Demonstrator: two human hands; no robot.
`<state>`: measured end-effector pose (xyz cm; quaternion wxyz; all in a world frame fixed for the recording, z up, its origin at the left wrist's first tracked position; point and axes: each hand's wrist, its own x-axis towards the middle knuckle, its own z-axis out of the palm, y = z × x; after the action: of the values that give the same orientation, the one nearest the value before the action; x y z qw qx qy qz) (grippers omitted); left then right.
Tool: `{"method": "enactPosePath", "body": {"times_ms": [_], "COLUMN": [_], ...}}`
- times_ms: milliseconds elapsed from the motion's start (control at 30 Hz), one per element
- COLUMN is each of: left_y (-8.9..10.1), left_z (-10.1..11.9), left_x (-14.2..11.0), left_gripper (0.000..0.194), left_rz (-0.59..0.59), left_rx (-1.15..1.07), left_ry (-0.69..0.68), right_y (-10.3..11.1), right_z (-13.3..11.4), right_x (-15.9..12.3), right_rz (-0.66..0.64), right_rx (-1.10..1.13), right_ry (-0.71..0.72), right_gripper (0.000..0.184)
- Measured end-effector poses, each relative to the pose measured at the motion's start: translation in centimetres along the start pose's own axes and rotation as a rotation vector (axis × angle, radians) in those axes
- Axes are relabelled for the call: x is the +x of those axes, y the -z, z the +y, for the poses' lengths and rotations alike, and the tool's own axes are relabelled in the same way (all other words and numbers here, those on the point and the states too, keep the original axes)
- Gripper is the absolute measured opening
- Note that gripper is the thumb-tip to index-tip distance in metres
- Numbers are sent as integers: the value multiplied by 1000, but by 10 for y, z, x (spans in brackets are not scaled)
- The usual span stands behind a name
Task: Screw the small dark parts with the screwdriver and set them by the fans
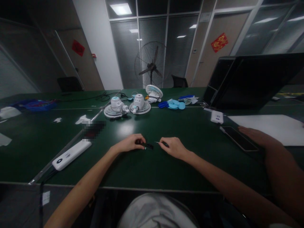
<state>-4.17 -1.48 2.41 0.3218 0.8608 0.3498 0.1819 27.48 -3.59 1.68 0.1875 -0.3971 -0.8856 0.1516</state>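
Over the middle of the green table, my left hand point(130, 143) is closed on a small black part point(149, 146), its thumb and fingers pinching one end. The kind of part cannot be made out. To the right, my right hand point(175, 147) pinches a thin metal-tipped tool point(156, 142) with a dark body mostly hidden in the fingers. The tool's tip points left toward the black part, with a small gap between them. Beyond my hands lie small white fans: a left fan point(116, 107) and a middle fan point(140, 104) face down, and another fan point(154, 93) behind.
Blue fan blades point(176, 104) lie past my right hand. A white power bank point(72, 155) rests at left, another white device point(217, 117) at right. Near a phone point(239, 138) is another person's hand point(255, 135). A large black monitor point(256, 82) stands far right.
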Motion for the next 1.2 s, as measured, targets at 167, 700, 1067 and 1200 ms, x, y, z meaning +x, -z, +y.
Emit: {"method": "enactPosePath", "body": {"times_ms": [167, 700, 1067, 1200], "left_y": [-15, 35, 74, 79], "left_z": [5, -71, -126, -131], "left_x": [5, -9, -37, -35], "left_gripper": [38, 32, 47, 52], "left_rz": [43, 413, 627, 742], "left_rx": [40, 351, 203, 116], "left_ry": [-90, 177, 315, 325], "right_y": [-1, -1, 1, 0], "right_z": [0, 6, 4, 5], "right_x": [1, 0, 0, 0], "right_rz": [2, -61, -68, -58], "right_rx": [-15, 72, 75, 68], "right_ry": [-8, 1, -15, -13], "right_gripper": [25, 28, 26, 26]}}
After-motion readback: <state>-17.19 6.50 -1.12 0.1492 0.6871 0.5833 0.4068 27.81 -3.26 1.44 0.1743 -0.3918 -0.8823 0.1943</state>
